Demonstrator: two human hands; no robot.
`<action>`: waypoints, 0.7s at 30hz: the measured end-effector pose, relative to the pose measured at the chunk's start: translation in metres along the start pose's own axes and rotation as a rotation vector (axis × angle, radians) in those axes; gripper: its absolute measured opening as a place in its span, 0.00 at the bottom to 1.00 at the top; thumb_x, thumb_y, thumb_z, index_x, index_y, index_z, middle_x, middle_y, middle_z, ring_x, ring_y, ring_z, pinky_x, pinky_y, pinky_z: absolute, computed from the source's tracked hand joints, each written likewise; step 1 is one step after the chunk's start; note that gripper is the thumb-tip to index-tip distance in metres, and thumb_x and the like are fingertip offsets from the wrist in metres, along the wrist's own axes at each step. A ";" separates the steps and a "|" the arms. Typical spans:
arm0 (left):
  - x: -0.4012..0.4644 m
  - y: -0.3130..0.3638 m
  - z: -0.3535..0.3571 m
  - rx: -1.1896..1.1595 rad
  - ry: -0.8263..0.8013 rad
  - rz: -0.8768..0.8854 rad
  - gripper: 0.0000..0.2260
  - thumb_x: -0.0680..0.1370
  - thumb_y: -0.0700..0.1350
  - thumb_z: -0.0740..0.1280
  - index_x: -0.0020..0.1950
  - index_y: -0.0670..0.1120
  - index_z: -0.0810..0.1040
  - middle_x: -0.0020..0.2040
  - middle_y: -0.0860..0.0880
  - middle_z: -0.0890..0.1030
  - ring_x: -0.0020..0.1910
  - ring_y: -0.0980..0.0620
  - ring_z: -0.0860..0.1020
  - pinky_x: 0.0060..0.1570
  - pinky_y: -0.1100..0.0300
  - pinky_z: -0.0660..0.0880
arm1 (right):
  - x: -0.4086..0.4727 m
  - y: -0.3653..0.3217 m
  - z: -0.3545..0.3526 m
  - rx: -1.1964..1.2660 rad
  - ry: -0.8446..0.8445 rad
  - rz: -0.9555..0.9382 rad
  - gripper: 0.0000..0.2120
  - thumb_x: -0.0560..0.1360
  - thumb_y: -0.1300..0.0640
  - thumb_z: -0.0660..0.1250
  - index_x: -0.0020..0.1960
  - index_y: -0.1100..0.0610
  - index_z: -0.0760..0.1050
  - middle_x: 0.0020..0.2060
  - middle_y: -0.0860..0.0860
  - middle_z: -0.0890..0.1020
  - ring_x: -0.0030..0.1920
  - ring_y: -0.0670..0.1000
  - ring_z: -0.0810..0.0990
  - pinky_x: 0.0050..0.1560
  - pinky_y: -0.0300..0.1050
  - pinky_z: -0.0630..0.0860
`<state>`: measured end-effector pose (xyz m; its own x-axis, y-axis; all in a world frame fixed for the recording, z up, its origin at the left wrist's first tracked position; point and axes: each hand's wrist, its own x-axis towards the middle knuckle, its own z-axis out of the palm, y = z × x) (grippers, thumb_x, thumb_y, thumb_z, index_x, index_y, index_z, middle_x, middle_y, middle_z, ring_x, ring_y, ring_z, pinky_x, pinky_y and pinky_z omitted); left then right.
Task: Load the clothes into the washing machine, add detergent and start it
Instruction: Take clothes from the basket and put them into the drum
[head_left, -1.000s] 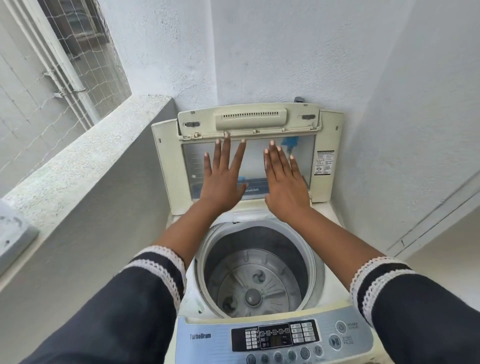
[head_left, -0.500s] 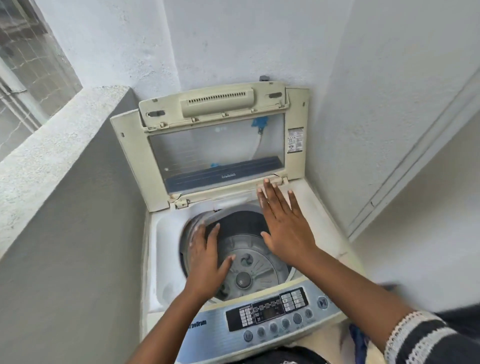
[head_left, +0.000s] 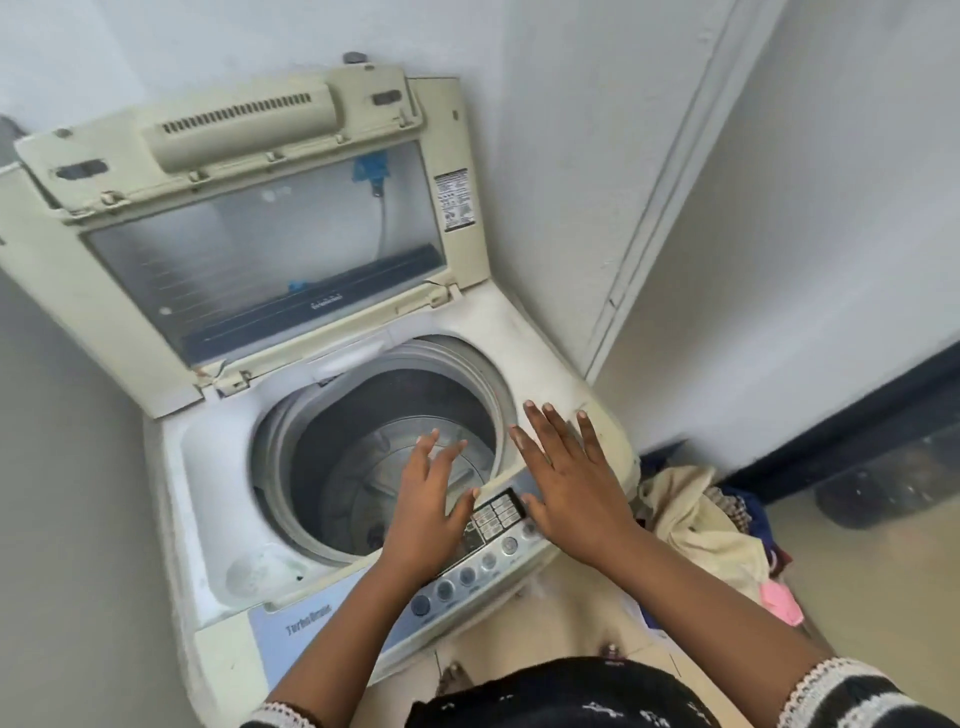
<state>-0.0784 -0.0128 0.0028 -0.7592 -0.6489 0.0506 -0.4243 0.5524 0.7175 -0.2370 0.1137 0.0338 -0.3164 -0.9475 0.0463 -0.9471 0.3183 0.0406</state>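
1. On my left I see a grey wall (head_left: 62, 467) running down beside the washing machine (head_left: 208, 519); a white wall (head_left: 545, 156) stands behind it, and a tiled floor (head_left: 872, 582) opens out to the right.
2. The machine's lid (head_left: 130, 270) is raised and leans back toward the white wall, its clear window facing me.
3. The drum (head_left: 363, 441) lies open below the lid; I see only its bare metal wall and the ribbed plate at the bottom, no garments inside.
4. My left hand (head_left: 421, 514) hovers over the drum's front rim and the control panel (head_left: 467, 577), fingers spread apart and holding nothing; I cannot tell whether it touches the panel.
5. My right hand (head_left: 571, 488) is flat, fingers splayed, over the machine's right front corner and the end of the panel, gripping nothing.
6. The clothes (head_left: 706, 525) sit in a heap on the floor just beside the machine's right side, a cream piece on top with dark blue and pink fabric showing at its edges.
7. Farther right, a dark band (head_left: 831, 415) runs along the foot of the far wall.
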 end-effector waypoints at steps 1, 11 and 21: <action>0.001 0.006 0.005 -0.008 -0.009 0.024 0.22 0.79 0.46 0.68 0.72 0.51 0.68 0.77 0.48 0.58 0.76 0.49 0.56 0.72 0.52 0.59 | -0.007 0.008 0.001 0.002 0.016 0.012 0.37 0.70 0.48 0.71 0.76 0.56 0.65 0.77 0.57 0.62 0.77 0.58 0.62 0.73 0.61 0.50; 0.017 0.117 0.100 0.016 -0.087 0.282 0.18 0.79 0.42 0.65 0.69 0.49 0.72 0.75 0.48 0.62 0.76 0.53 0.58 0.73 0.66 0.57 | -0.083 0.134 0.022 0.118 0.110 0.079 0.23 0.73 0.51 0.70 0.67 0.52 0.74 0.69 0.54 0.74 0.68 0.56 0.73 0.74 0.63 0.55; 0.027 0.171 0.244 0.025 -0.162 0.113 0.17 0.78 0.38 0.66 0.67 0.46 0.75 0.72 0.45 0.68 0.71 0.50 0.64 0.69 0.71 0.59 | -0.146 0.300 0.079 0.184 -0.089 0.173 0.21 0.70 0.49 0.59 0.59 0.55 0.79 0.62 0.56 0.77 0.59 0.59 0.78 0.70 0.60 0.57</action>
<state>-0.2912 0.1918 -0.0430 -0.8713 -0.4904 0.0160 -0.3423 0.6309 0.6962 -0.4787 0.3453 -0.0392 -0.4705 -0.8809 -0.0520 -0.8695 0.4729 -0.1425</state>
